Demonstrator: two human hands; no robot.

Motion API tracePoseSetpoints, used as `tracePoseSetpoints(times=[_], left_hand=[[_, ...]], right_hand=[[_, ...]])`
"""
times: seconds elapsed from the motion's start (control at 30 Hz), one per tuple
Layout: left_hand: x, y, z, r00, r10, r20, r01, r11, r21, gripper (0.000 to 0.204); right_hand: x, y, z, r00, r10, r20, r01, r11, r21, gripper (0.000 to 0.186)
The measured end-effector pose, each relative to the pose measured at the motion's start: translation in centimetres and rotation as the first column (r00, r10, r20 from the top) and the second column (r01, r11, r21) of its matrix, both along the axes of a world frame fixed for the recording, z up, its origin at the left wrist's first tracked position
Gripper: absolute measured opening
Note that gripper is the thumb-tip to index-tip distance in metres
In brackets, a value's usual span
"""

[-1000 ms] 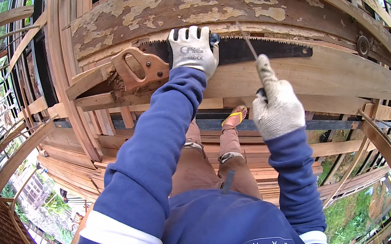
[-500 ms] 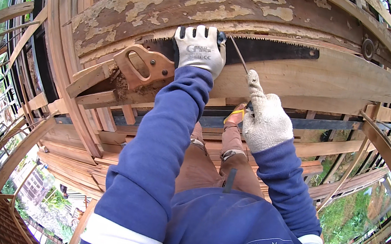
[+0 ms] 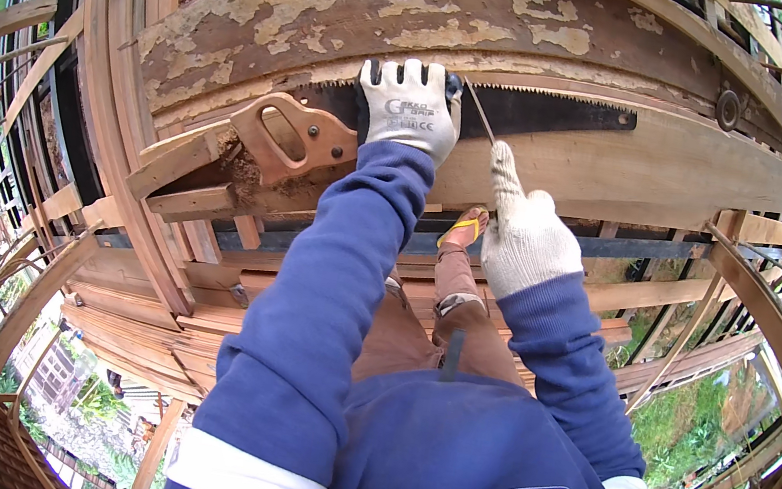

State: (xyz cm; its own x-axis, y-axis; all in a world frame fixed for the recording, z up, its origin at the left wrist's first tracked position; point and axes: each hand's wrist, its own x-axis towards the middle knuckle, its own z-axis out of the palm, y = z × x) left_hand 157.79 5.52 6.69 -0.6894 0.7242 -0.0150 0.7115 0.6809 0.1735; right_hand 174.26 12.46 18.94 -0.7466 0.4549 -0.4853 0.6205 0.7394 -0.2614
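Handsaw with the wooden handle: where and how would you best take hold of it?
Probably by the wooden handle, coming from the person's left, where that end points. Its closed loop has an opening that fingers could pass through. I'd avoid the toothed edge, which faces away from the person; the gloved left hand covers the blade just right of the handle.

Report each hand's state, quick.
Left hand: closed over the saw blade, beside the handle.
Right hand: closed, holding a slim metal tool, index finger along it.

Saw along plank, file near teeth
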Motion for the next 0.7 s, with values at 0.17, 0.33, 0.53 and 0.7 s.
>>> tracePoseSetpoints(times=[0.17, 0.33, 0.53, 0.7], left_hand=[[-0.3, -0.1, 0.1, 0.998, -0.014, -0.056, 0.014, 1.0, -0.007, 0.028], [-0.3, 0.3, 0.2, 0.996, -0.044, -0.077, 0.038, 0.996, -0.076, 0.029], [-0.2, 0.1, 0.3, 0.994, -0.043, -0.105, 0.038, 0.998, -0.047, 0.025], [0.0, 0.3, 0.5, 0.992, -0.047, -0.116, 0.042, 0.998, -0.043, 0.024]], right_hand=[[-4.0, 0.9, -2.2, 1.0, -0.03, -0.005, 0.03, 0.999, 0.013, 0.066], [-6.3, 2.9, -3.1, 0.971, -0.095, -0.22, 0.097, 0.995, -0.001, 0.062], [1.1, 5.8, 0.7, 0.839, -0.125, -0.529, 0.18, 0.982, 0.053, 0.072], [5.6, 4.3, -0.3, 0.928, -0.166, -0.334, 0.173, 0.985, -0.008, 0.064]])
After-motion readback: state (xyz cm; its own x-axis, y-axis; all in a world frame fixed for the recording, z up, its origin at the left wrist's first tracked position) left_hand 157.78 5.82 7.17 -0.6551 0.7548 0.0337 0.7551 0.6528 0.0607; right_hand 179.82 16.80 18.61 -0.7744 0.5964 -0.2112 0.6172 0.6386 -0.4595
